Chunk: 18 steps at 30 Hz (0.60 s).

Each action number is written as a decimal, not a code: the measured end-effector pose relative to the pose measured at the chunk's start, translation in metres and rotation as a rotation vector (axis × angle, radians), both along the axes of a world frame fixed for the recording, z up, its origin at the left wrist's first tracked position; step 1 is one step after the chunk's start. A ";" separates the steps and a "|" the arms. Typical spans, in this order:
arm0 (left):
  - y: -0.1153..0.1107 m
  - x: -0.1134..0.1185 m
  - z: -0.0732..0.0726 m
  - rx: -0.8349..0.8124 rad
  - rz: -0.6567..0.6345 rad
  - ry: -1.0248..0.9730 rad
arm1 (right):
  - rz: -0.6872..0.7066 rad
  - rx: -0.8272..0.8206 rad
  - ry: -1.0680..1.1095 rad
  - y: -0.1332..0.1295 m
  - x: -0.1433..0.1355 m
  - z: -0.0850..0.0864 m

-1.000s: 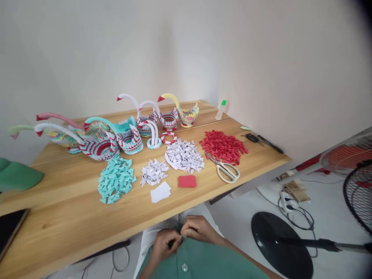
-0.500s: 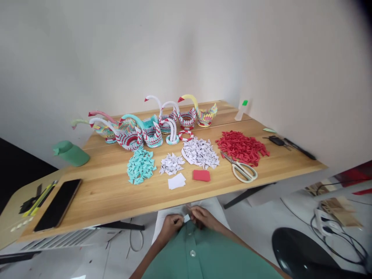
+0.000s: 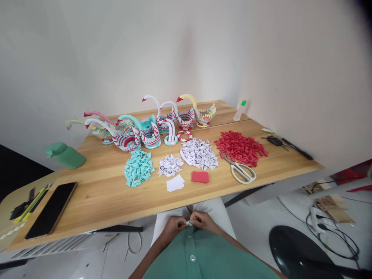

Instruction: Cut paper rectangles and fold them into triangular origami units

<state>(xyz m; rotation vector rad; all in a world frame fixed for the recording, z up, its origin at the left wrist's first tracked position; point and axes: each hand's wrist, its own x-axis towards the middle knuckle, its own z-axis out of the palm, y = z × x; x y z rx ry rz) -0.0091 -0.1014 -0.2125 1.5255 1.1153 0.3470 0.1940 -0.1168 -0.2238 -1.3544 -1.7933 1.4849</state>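
Below the table's front edge, over my lap, my left hand (image 3: pixel 174 226) and my right hand (image 3: pixel 201 221) meet with fingers closed on a small white paper piece (image 3: pixel 188 223). Only a bit of that paper shows between the fingertips. On the table above them lie a stack of white paper slips (image 3: pixel 175 183) and a red paper stack (image 3: pixel 200 177). Behind these are piles of folded triangles: turquoise (image 3: pixel 138 169), a small white pile (image 3: pixel 170 165), a larger white pile (image 3: pixel 200 154) and a red pile (image 3: pixel 240 148).
Several folded-paper swans (image 3: pixel 126 140) stand along the back of the wooden table (image 3: pixel 116 197). Scissors (image 3: pixel 243 173) lie right of the red stack. A phone (image 3: pixel 52 209) and a green bottle (image 3: pixel 66 155) are at left; keys (image 3: pixel 274 140) are at right.
Both hands have drawn closer together around the white paper, and less of it shows. The view has shifted slightly, moving the table items a little left.
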 end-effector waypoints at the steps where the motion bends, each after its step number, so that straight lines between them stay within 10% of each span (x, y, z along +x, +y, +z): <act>1: 0.001 0.000 -0.001 -0.004 -0.003 -0.005 | 0.006 0.008 -0.007 0.001 0.000 -0.001; 18: 0.007 0.012 0.000 -0.019 -0.087 0.026 | -0.019 0.101 -0.004 -0.003 0.003 0.014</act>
